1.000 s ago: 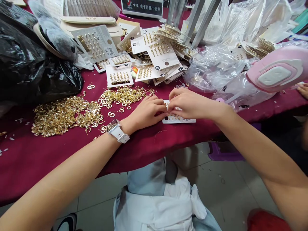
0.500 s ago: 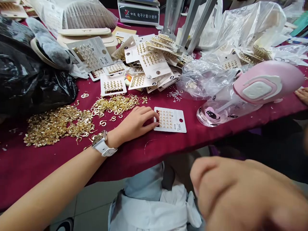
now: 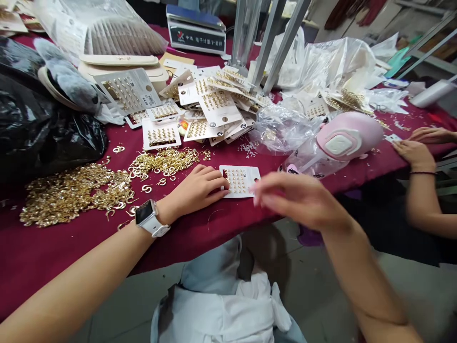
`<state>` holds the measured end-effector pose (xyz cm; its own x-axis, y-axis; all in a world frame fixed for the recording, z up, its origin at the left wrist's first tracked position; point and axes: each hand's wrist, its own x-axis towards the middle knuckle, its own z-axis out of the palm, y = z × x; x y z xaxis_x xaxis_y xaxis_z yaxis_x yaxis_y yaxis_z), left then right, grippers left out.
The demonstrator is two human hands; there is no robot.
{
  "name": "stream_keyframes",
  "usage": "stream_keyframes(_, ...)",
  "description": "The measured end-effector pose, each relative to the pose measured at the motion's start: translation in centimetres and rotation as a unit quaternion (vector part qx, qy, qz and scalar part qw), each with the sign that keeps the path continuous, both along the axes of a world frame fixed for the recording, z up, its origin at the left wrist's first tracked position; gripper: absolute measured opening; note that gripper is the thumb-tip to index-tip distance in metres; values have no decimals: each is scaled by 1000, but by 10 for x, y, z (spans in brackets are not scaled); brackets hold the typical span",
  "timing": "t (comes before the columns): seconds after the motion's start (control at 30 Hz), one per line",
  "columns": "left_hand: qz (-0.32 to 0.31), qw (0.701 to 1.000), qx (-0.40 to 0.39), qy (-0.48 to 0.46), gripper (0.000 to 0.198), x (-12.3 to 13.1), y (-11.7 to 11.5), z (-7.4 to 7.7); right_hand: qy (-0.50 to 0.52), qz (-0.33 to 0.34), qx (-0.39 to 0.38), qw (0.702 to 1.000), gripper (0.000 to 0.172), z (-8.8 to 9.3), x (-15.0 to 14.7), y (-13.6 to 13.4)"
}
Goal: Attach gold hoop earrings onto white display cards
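Observation:
A white card with rows of small gold studs (image 3: 241,182) lies flat on the dark red cloth. Resting on the cloth, my left hand (image 3: 197,189) touches the card's left edge with its fingertips, a white-strapped watch on the wrist. My right hand (image 3: 298,197), blurred, hovers at the card's right edge; whether its fingers hold anything is too smeared to tell. Gold hook-shaped pieces (image 3: 164,162) lie behind my left hand, and a heap of shiny gold pieces (image 3: 73,193) is farther left.
Stacked earring cards (image 3: 221,107) lie behind the gold pieces. A pink-lidded bottle (image 3: 344,138) rests on its side at right, near crumpled plastic (image 3: 282,126). Black bag (image 3: 43,114) at left; scale (image 3: 196,38) at back. Another person's hands (image 3: 416,151) are at far right.
My right hand has moved up and left from the lower right to the card's right edge. My left hand stays at the card. The view has shifted, showing more of the right side.

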<state>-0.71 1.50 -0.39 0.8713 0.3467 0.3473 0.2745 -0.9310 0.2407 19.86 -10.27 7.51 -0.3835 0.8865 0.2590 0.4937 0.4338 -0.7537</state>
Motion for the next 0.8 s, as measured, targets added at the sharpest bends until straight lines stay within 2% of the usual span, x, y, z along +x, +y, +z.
stream_keyframes(0.07, -1, 1000, 11, -3, 26, 0, 0, -1, -91, -174, -1, 981, 23, -29, 9, 26)
stream_keyframes(0.13, -3, 1000, 12, -1, 27, 0, 1, -2, -167, -283, 19, 944, 24, -56, 16, 47)
stream_keyframes(0.17, -4, 1000, 7, 1, 27, 0, 1, -3, -192, -314, 35, 929, 23, -67, 18, 55)
stream_keyframes(0.27, -4, 1000, -22, 7, 25, 0, 1, -5, -222, -339, 59, 912, 21, -85, 17, 74)
stream_keyframes(0.43, 21, 998, -61, 10, 22, 2, 1, -7, -254, -355, 63, 897, 11, -92, 11, 97)
stream_keyframes(0.63, 32, 995, -94, 28, 20, 2, 0, -4, -266, -376, 78, 884, 10, -99, 15, 104)
stream_keyframes(0.8, 25, 996, -81, 31, 22, 3, 1, -3, -271, -381, 101, 878, 14, -103, 15, 105)
